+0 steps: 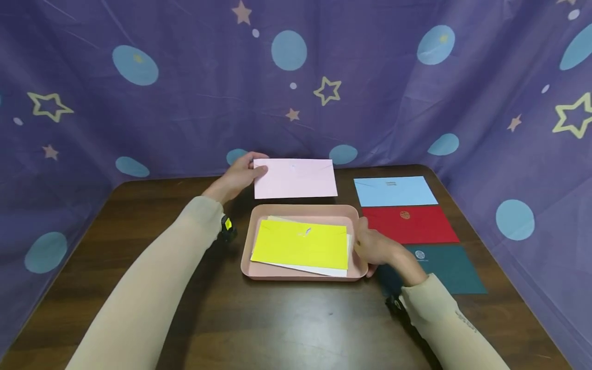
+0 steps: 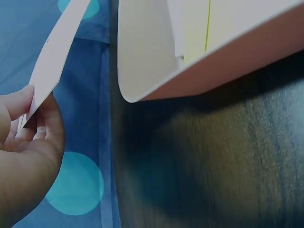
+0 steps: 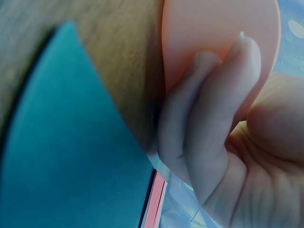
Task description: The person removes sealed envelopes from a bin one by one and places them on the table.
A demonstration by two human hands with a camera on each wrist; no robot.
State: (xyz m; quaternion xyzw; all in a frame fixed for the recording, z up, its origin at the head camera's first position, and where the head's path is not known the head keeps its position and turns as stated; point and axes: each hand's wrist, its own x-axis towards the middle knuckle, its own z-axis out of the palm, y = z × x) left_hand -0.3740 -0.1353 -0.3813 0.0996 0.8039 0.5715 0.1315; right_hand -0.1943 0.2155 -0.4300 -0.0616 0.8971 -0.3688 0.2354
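My left hand (image 1: 237,180) pinches a pale pink envelope (image 1: 296,179) by its left edge, above the table behind the tray. The left wrist view shows the thumb on one face of that envelope (image 2: 61,47) and the fingers on the other. A pink tray (image 1: 247,252) lies on the table, with a yellow envelope (image 1: 300,246) on top of white ones (image 1: 339,273) inside it. My right hand (image 1: 375,246) grips the tray's right rim. Up close in the right wrist view, curled fingers (image 3: 213,109) lie against the tray's wall (image 3: 213,28).
On the right side of the brown table (image 1: 287,329) lie a light blue envelope (image 1: 395,192), a red envelope (image 1: 416,228) and a dark green envelope (image 1: 453,270), one in front of another. A purple patterned curtain (image 1: 194,118) hangs behind and along the sides.
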